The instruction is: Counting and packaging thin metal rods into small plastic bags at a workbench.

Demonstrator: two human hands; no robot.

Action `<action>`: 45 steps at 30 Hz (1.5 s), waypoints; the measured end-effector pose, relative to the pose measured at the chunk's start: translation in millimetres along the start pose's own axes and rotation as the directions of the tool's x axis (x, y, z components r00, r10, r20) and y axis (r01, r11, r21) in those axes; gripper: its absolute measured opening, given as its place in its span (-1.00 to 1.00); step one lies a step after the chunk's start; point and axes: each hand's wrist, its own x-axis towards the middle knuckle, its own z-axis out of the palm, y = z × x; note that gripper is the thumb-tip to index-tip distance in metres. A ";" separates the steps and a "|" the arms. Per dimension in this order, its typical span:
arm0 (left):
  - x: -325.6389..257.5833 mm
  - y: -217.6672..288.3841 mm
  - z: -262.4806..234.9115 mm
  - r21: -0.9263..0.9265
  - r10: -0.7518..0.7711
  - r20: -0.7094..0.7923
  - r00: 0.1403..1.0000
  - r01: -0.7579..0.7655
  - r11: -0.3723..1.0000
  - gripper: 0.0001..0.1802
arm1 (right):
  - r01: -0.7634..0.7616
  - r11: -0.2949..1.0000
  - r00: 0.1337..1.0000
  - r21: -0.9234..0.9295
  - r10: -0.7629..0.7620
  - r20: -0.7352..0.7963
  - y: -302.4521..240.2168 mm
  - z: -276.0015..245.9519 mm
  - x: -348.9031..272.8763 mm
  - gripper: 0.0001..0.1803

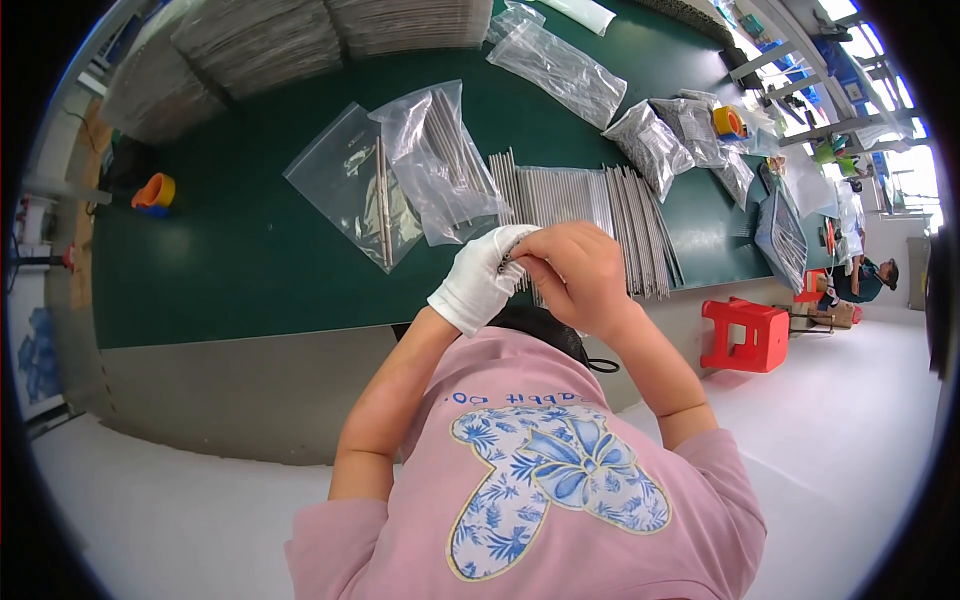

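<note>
My left hand point(478, 280), in a white glove, is closed at the table's front edge. My right hand point(578, 272), bare, meets it there with thumb and forefinger pinched. A small dark grey bit shows between the two hands, too small to name. Just beyond them lies a row of thin grey metal rods point(640, 230), side by side, partly hidden by my hands. To the left, a clear plastic bag point(440, 185) with several rods in it overlaps a flat clear zip bag point(335, 190), on which a few loose rods point(384, 205) lie.
Wrapped stacks point(260, 50) stand at the back left of the green table point(230, 270). Tape rolls point(154, 194) sit at left. Bags of small grey parts point(650, 145) and a blue-grey basket point(780, 240) are at right. A red stool point(745, 335) stands beside the table; a person point(865, 280) is farther off.
</note>
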 end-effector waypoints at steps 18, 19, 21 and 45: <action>2.3 -4.4 2.4 -0.040 0.022 0.006 1.000 -0.022 0.999 -0.60 | 0.074 0.995 0.997 -0.061 -0.073 0.010 -0.8 2.2 -1.1 -0.88; 2.2 -4.5 2.8 -0.039 0.023 0.007 1.000 -0.023 0.999 -0.60 | 0.073 0.996 0.997 -0.056 -0.073 0.003 -0.6 2.6 -1.5 -0.88; 2.2 -4.3 3.4 -0.034 0.028 -0.009 1.000 -0.028 0.999 -0.62 | 0.073 0.996 0.997 -0.052 -0.073 -0.007 0.5 3.7 -2.8 -0.87; -1.8 -21.6 11.8 0.166 0.052 -0.251 0.967 -0.010 0.986 -0.79 | -0.402 0.907 0.910 0.129 0.411 -0.053 -10.2 30.7 -21.2 -0.87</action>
